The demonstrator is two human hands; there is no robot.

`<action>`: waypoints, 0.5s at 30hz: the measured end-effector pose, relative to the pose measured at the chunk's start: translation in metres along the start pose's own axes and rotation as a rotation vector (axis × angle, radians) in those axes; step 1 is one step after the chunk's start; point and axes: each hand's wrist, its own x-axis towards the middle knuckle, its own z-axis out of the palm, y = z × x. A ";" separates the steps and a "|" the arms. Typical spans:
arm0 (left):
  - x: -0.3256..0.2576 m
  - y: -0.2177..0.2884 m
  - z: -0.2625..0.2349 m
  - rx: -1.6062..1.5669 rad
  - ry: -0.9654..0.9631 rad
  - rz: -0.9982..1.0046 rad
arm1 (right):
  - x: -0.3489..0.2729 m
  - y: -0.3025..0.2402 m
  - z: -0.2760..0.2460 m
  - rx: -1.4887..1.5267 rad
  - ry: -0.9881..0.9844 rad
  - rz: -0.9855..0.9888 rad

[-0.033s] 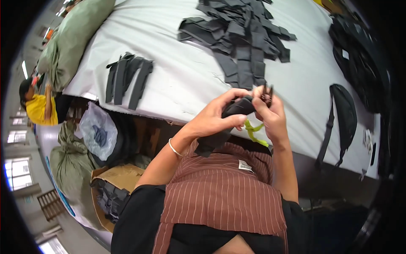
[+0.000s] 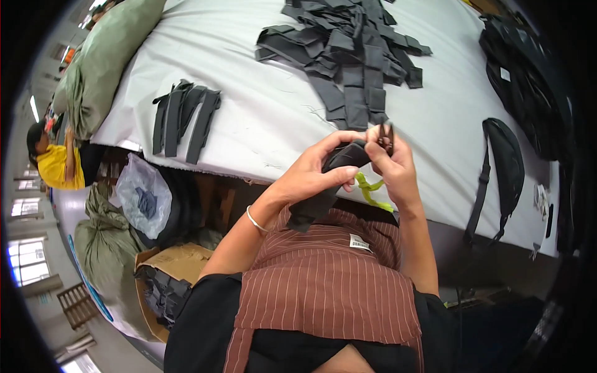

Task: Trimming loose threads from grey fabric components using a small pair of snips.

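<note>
My left hand grips a folded piece of black fabric, whose loose end hangs down toward my striped apron. My right hand pinches the same fabric's top edge and holds small dark thread snips, tips up. A yellow-green cord dangles below the hands. Both hands hover just over the near edge of the white-covered table.
A heap of black fabric pieces lies mid-table, a small row of black strips to the left, a black waist bag and more black bags to the right. Green sacks, a plastic bag, a cardboard box and a person in yellow are at left.
</note>
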 end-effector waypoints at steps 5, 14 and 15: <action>0.004 -0.022 0.009 -0.196 0.101 -0.071 | 0.000 0.017 -0.005 -0.183 0.119 -0.077; 0.009 -0.036 0.007 -0.356 0.217 -0.160 | 0.004 0.017 -0.006 -0.613 0.290 -0.320; 0.010 -0.036 0.007 -0.390 0.274 -0.150 | 0.003 0.016 -0.006 -0.652 0.340 -0.364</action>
